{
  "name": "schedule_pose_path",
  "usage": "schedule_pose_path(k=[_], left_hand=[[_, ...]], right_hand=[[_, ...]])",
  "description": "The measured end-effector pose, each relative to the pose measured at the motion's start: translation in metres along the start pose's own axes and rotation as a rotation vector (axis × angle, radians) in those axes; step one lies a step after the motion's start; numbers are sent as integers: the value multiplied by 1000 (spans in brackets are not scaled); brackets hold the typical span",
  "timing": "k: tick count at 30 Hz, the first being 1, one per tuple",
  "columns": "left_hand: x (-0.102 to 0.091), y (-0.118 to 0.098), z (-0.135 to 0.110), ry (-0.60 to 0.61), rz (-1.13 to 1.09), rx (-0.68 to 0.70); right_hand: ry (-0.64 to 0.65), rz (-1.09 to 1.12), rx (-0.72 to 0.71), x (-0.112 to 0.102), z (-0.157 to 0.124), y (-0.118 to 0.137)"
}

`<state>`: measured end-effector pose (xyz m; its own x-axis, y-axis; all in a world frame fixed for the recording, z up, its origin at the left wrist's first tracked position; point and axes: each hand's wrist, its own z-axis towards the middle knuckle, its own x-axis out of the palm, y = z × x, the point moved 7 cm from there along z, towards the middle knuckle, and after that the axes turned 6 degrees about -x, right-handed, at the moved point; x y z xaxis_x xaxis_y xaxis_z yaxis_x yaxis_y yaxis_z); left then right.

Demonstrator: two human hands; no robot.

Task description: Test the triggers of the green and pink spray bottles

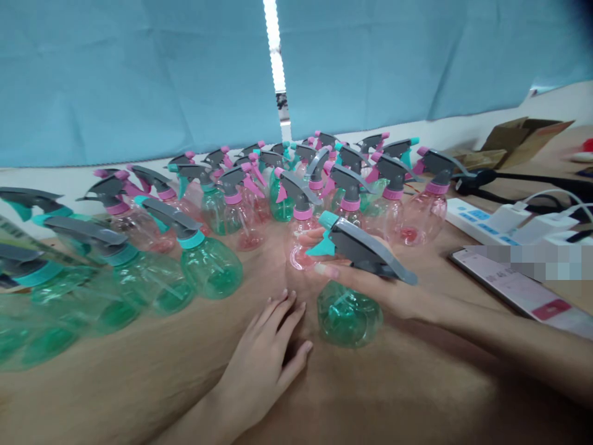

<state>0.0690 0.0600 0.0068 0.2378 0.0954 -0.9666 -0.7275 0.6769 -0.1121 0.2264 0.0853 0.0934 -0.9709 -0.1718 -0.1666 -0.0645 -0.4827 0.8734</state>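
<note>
Just right of centre, my right hand point(384, 287) is around the neck of a green spray bottle point(349, 315) with a grey head and turquoise nozzle and trigger. Its thumb and fingers pass either side of the neck under the head. The bottle's round clear body shows below the hand, close to the table surface; whether it touches is hard to tell. To its left, my left hand point(266, 358) lies palm down on the brown table point(152, 377), fingers stretched out and holding nothing. Beyond my right fingers stands a pink spray bottle point(301, 247).
Several green spray bottles point(210, 269) stand on the left. Pink and green ones crowd the back. On the right are a phone point(519, 284), a white power strip point(477, 219) with plugs and cables, and an opened cardboard box point(514, 139). A blue curtain point(139, 80) hangs behind.
</note>
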Motion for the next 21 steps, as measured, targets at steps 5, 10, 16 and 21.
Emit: schedule_pose_path(k=[5,10,16,21], left_hand=[[0,-1,1,4,19,10],[0,-2,1,6,25,7],[0,-3,1,7,30,16],[1,-2,0,8,30,9]], right_hand=[[35,-7,-27,1,2,2],[42,-11,-25,1,4,5],[38,-25,-31,1,3,4],[28,-89,-39,-1,2,0]])
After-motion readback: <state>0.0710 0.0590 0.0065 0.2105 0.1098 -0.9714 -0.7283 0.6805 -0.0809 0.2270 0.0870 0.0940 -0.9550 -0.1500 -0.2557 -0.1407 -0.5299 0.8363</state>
